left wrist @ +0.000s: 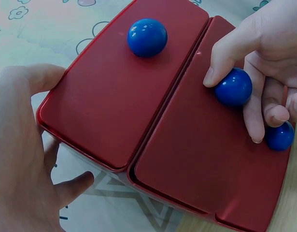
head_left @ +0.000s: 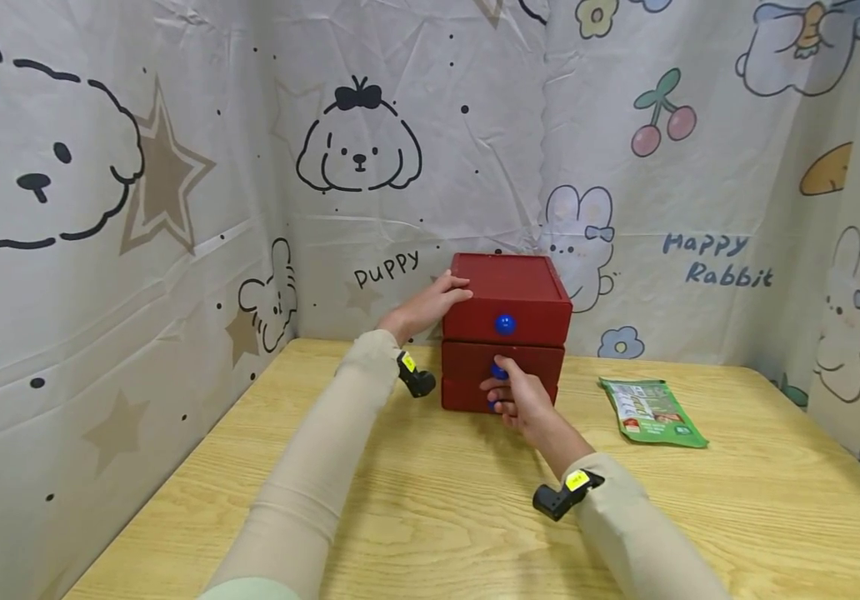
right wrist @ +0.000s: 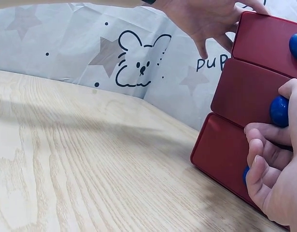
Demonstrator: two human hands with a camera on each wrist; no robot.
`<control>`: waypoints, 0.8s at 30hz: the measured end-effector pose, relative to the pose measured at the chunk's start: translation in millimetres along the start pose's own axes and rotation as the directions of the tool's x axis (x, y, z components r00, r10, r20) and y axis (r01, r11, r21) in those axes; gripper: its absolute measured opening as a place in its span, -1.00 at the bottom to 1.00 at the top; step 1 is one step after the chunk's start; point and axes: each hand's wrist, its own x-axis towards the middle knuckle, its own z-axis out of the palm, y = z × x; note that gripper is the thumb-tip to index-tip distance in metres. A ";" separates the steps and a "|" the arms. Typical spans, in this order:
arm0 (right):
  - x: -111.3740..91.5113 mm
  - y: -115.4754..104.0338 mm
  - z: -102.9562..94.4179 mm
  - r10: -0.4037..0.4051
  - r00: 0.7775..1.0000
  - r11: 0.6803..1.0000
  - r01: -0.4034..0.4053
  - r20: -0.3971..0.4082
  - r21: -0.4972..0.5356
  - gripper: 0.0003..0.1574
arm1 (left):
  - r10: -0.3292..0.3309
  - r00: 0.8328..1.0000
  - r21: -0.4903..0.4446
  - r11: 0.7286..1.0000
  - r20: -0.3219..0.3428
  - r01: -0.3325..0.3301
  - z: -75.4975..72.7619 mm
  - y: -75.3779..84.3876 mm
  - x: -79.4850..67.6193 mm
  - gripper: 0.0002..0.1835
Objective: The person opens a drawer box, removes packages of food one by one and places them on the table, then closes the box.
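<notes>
A red cabinet (head_left: 508, 277) with three stacked drawers stands at the back of the table. Each drawer front carries a round blue knob. My left hand (head_left: 424, 308) rests on the cabinet's upper left side, its thumb at the top edge and the other fingers spread along the side. The thumb and index finger of my right hand (head_left: 529, 402) pinch the middle knob (left wrist: 233, 87). Its other fingers curl loosely near the bottom knob (left wrist: 280, 136). Above them, the top knob (left wrist: 147, 37) is untouched. All three drawers look closed or nearly so.
A green printed packet (head_left: 655, 412) lies flat on the wooden table (head_left: 430, 517), to the right of the cabinet. A cloth (head_left: 370, 225) with cartoon animals hangs behind the table and along both sides.
</notes>
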 end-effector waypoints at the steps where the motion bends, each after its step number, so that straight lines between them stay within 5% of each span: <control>1: -0.4 0.0 0.1 -0.002 1.000 1.000 0.002 -0.001 0.001 -0.19 | 0.002 1.000 -0.001 1.000 -0.001 -0.002 0.2 0.2 0.2 -0.37; 24: -10.3 4.2 2.7 -0.043 0.998 0.999 0.043 -0.038 -0.015 -0.27 | 0.002 1.000 -0.010 1.000 -0.021 -0.003 3.5 -1.8 0.9 -0.38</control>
